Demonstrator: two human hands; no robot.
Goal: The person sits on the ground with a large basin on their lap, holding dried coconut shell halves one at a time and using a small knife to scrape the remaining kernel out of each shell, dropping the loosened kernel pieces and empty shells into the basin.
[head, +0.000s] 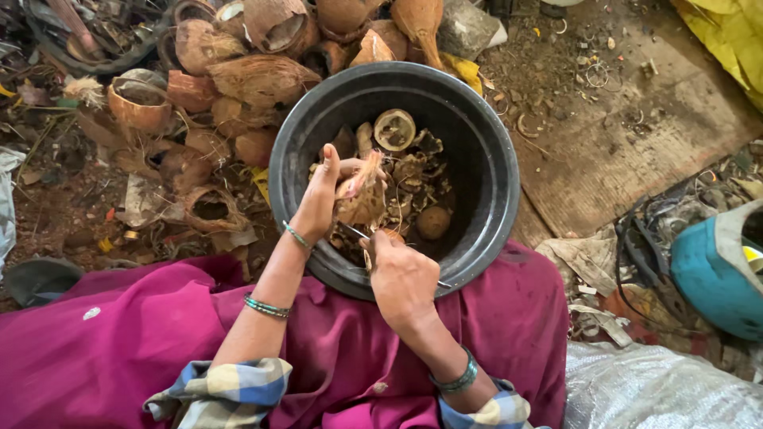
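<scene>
A black round tub point(485, 171) rests on my magenta-skirted lap, with coconut shell pieces, husk scraps and a small brown ball inside. My left hand point(322, 199) grips a fibrous brown piece of coconut shell point(362, 199) over the tub. My right hand point(401, 274) is closed around a thin metal knife point(355, 232), whose blade points at the underside of that piece. A half shell with a pale rim point(395, 129) lies at the tub's far side.
A heap of coconut husks and empty shells point(254, 75) lies beyond the tub on the dirt. A flat brown board point(628, 151) lies at the right, a blue container point(707, 274) and tangled wires point(660, 218) at the far right, and yellow sheeting point(727, 36) at the top right.
</scene>
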